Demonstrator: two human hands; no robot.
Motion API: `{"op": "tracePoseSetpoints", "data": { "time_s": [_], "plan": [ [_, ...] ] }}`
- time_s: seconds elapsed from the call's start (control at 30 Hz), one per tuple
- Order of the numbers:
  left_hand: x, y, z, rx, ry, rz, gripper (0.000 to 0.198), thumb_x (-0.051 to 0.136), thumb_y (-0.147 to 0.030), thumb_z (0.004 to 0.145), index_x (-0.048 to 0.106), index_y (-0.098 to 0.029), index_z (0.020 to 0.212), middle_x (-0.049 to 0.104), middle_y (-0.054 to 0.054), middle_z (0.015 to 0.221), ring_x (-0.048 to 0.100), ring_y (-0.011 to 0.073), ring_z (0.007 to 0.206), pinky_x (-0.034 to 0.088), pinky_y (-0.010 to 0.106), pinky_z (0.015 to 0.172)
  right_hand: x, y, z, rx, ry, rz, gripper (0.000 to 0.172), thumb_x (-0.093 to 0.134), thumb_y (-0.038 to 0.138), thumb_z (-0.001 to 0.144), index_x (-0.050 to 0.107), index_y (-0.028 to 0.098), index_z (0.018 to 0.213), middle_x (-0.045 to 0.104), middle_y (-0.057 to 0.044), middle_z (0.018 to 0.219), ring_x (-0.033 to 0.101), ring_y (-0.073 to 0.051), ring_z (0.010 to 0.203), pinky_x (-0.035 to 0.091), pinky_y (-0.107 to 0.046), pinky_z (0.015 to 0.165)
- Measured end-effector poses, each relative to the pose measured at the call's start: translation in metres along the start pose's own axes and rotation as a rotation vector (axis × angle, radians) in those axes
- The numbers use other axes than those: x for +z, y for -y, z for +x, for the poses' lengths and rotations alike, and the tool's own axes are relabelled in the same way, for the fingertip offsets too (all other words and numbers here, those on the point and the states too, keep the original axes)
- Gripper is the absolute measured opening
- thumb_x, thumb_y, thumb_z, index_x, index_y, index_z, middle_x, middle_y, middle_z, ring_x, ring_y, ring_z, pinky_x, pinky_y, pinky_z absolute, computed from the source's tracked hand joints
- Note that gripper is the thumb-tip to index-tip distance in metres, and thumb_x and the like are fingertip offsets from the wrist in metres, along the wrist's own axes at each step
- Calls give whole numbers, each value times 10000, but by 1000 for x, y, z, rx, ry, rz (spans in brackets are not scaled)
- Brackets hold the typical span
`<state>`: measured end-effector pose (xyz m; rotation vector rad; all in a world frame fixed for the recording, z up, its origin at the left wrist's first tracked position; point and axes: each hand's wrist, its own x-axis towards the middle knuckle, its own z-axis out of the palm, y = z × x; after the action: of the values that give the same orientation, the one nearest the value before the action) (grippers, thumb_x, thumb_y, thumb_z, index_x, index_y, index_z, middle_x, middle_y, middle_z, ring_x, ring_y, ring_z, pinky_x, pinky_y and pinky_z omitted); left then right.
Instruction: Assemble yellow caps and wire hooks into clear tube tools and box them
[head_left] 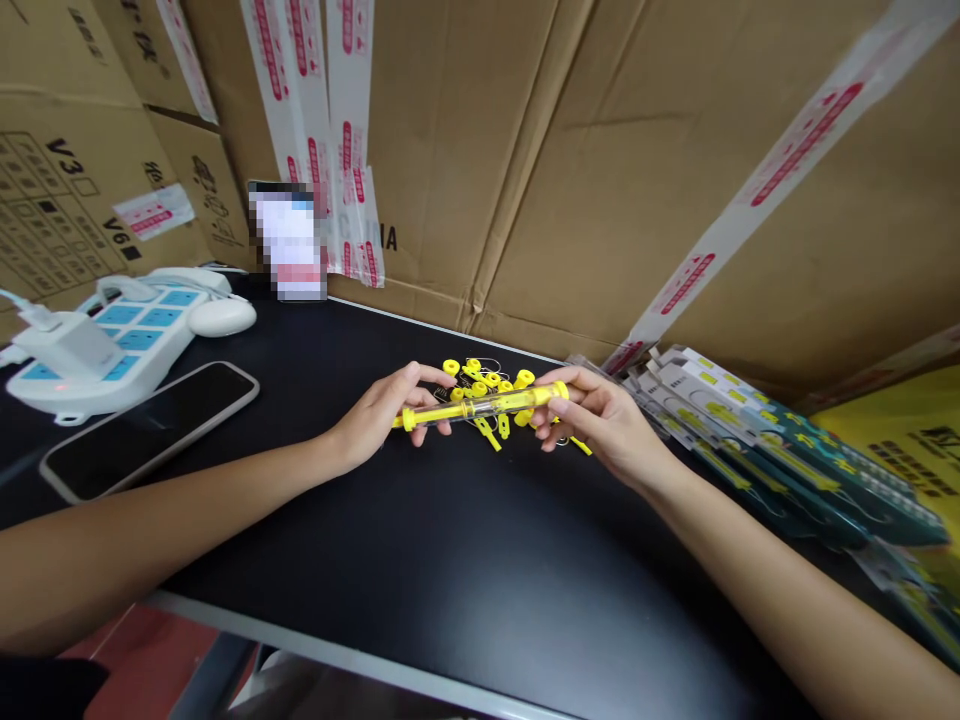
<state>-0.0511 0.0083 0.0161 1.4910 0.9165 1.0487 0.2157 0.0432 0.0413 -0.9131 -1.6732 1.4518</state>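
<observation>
Both my hands hold a slim clear tube with yellow ends (484, 406) level above the black table (420, 560). My left hand (382, 415) pinches its left end, close to a yellow cap. My right hand (596, 415) grips the right end with fingers curled round it. Just behind and under the tube lies a pile of small yellow plastic parts (484, 382), some round, some long and thin.
A row of packaged cards (750, 430) leans at the right. At the left lie a dark phone (150, 428), a white power strip with a charger (97, 345) and a white mouse (221, 316). Taped cardboard boxes (600, 180) wall the back.
</observation>
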Motion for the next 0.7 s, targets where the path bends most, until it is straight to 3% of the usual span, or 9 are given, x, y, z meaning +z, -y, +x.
{"op": "tracePoseSetpoints", "data": {
  "time_s": [0.13, 0.23, 0.53, 0.7],
  "plan": [
    [3, 0, -2, -108, -63, -102, 666, 222, -696, 886, 553, -161, 1104, 635, 50, 761, 419, 66, 390, 264, 197, 342, 6, -4, -3, -17, 26, 11, 286, 708, 355, 809, 576, 199, 1010, 698, -20, 754, 655, -128, 612, 580, -259, 542],
    [6, -5, -4, -174, -114, -138, 659, 251, -718, 867, 571, -175, 1059, 596, 50, 865, 350, 25, 359, 145, 187, 312, 16, -5, -7, -16, 59, 19, 287, 709, 341, 812, 565, 190, 1009, 706, -23, 747, 661, -125, 608, 583, -257, 543],
    [3, -4, -3, -169, -112, -206, 591, 392, -700, 838, 614, -166, 965, 566, 34, 801, 331, 17, 371, 151, 191, 315, 22, -4, -9, -27, 43, 27, 324, 745, 316, 771, 586, 166, 1010, 707, -19, 733, 653, -106, 586, 572, -227, 536],
    [6, -7, -4, -147, -101, -175, 394, 553, -537, 838, 618, -165, 951, 552, 14, 854, 344, -7, 407, 178, 164, 348, 19, -5, -7, -52, 14, -15, 331, 733, 326, 776, 582, 164, 1022, 635, 21, 660, 565, -74, 486, 511, -198, 444]
  ]
}}
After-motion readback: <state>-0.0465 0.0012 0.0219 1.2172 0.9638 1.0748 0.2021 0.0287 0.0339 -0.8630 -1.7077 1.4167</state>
